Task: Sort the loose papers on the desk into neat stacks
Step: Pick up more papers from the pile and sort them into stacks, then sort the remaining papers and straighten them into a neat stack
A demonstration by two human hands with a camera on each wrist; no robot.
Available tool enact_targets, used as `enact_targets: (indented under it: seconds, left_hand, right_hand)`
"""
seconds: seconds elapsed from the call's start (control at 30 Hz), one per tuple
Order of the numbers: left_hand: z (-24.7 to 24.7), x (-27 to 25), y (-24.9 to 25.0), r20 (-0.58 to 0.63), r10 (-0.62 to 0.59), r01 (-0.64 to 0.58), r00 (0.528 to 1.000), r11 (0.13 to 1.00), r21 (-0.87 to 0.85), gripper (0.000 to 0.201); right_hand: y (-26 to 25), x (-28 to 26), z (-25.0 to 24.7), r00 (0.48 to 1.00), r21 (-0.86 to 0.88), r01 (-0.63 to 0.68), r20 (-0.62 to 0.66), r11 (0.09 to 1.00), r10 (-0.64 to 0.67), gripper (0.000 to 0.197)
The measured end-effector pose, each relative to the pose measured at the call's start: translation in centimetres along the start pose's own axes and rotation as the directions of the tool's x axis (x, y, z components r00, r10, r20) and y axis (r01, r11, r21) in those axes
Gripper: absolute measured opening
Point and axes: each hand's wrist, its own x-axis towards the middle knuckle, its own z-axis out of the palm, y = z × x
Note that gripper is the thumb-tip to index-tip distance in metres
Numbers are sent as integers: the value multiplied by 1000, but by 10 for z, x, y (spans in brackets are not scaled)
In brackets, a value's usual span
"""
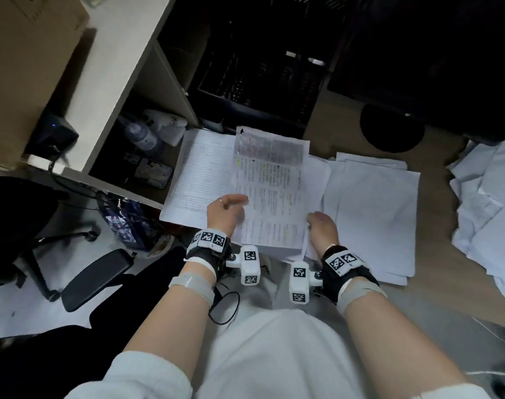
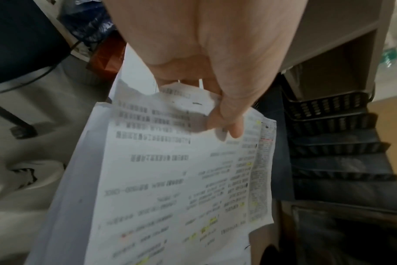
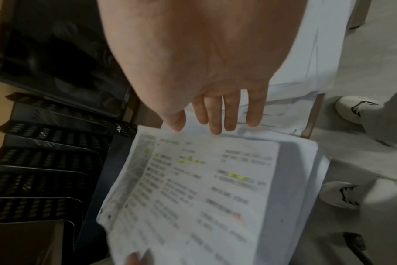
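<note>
A printed sheet with yellow highlights (image 1: pixel 270 191) tops a thick bundle in the middle of the wooden surface. My left hand (image 1: pixel 236 201) pinches the bundle's left edge, and in the left wrist view the thumb (image 2: pixel 227 125) lies on the top printed sheet (image 2: pixel 170 179). My right hand (image 1: pixel 314 218) is at the bundle's right edge; in the right wrist view its straight fingers (image 3: pixel 215 122) touch the edge of the printed pile (image 3: pixel 204 188). A lined sheet (image 1: pixel 199 174) lies to the left. A stack of blank white sheets (image 1: pixel 372 214) lies to the right.
Loose, rumpled white papers (image 1: pixel 487 214) spread at the far right. Black mesh file trays (image 1: pixel 259 82) stand behind the papers. A white desk unit (image 1: pixel 116 82) with a cardboard box (image 1: pixel 23 67) is at the left, and an office chair (image 1: pixel 95 272) below it.
</note>
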Motion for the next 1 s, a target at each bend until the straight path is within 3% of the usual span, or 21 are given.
enact_targets:
  seconds: [0.07,0.17,0.23,0.37,0.47,0.57,0.8,1.0]
  left_hand:
    - [6,9,-10,26,-18,15,1000,994,108,41]
    - [16,18,-24,35,-49,39,998,970,239,47]
    - [21,23,-29,59,-34,14,998,954,300,55]
    - [24,37,-30,34,-50,35,998,942,333,64]
    - [26,40,-26,-18,-17,22,1000,935,353,53]
    - [43,30,-10,6,44,-44,999,950,311,44]
    - [138,-1,38,178,45,-59,983,996,70,33]
    - [249,-47,54,284,-3,-6,959,1000,30,24]
  right_hand:
    - [1,-1,-1,998,42,14,53,999,-17,20]
    - [2,-4,-2,998,69,-30,54,997,26,53]
    - [3,-4,-3,998,43,-35,57,998,33,58]
    - [5,-3,-4,996,9,-30,82,1000,29,58]
    - [2,-7,-8,996,18,-31,84,999,30,57]
    - [-5,-9,-24,998,11,-14,55,1000,13,52]
    - [-9,2,-99,999,108,34,-8,994,-33,40]
    - [23,20,-201,1000,256,1,14,967,-4,31]
